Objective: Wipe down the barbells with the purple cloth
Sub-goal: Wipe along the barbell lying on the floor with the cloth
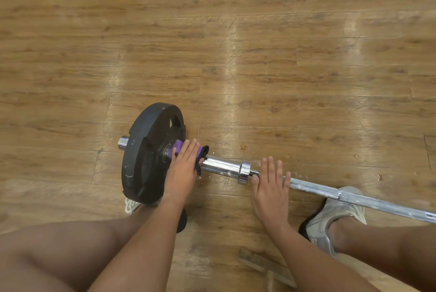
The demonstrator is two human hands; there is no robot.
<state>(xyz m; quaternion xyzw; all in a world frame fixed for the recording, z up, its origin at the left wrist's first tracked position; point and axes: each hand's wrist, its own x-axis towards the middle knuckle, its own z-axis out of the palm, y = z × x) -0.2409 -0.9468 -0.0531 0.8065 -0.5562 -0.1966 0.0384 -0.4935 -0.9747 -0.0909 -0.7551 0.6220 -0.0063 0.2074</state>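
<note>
1. The cloth [178, 146] is being pressed onto the barbell [221, 166] sleeve just beside the plate [146, 150] by the left hand [183, 169], its fingers laid nearly straight over it for rubbing.
2. Farther from the plate, past the collar [244, 171], the bar is being steadied by the right hand [271, 189], its fingers flat and gripping nothing, probably against rolling.

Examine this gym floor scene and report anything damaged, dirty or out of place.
The black weight plate has chipped, white-scuffed edges. The barbell shaft carries whitish residue, with flecks on the wooden floor beside it. A loose piece of wood lies by the right shoe.
</note>
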